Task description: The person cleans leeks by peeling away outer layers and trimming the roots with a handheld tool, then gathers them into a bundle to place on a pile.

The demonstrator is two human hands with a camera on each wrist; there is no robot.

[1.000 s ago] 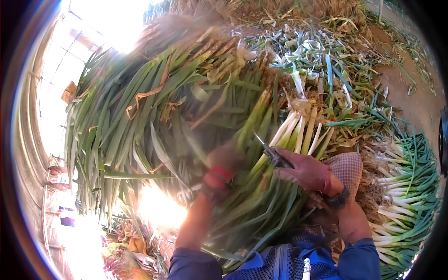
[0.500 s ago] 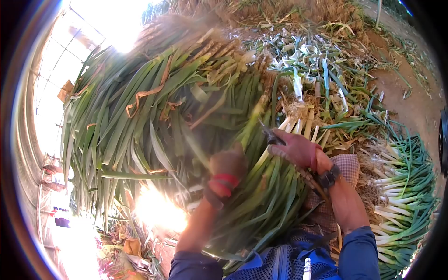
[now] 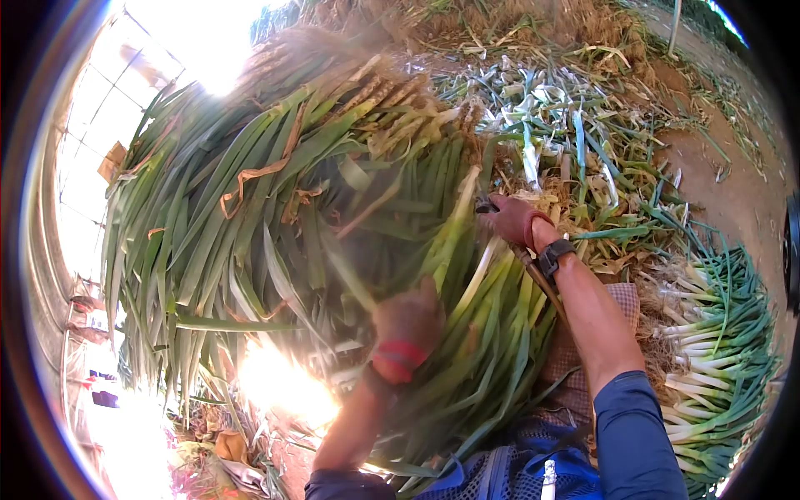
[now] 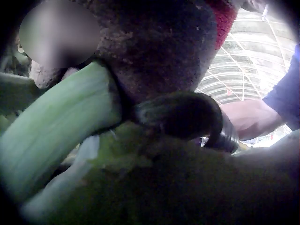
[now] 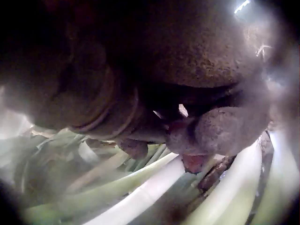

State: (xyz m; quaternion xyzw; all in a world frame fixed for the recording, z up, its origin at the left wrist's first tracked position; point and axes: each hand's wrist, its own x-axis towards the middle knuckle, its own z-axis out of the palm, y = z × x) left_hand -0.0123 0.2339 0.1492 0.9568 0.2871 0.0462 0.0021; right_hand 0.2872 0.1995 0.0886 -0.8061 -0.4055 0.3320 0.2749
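Observation:
My gloved left hand (image 3: 408,321) grips a green onion (image 3: 450,221) by its leafy part, its pale root end pointing away from me. In the left wrist view a thick green stalk (image 4: 65,126) passes under the dark glove. My gloved right hand (image 3: 510,219) is at the root end of that onion, with a small dark-handled knife (image 3: 482,207) in its curled fingers. The blade hardly shows. A long brown strip (image 3: 543,282) hangs below the right hand. White stalks (image 5: 140,199) lie under the curled fingers in the right wrist view.
A big heap of untrimmed green onions (image 3: 242,192) rises at left. Leaf scraps (image 3: 550,108) cover the ground behind the right hand. Cleaned onions (image 3: 708,350) lie in a row at right. A checked cloth (image 3: 621,302) covers part of my lap. Glare washes out the lower left.
My right hand with the knife has moved up and left to the onion's root end, the brown strip now trailing below it. The left hand has stayed nearly in place.

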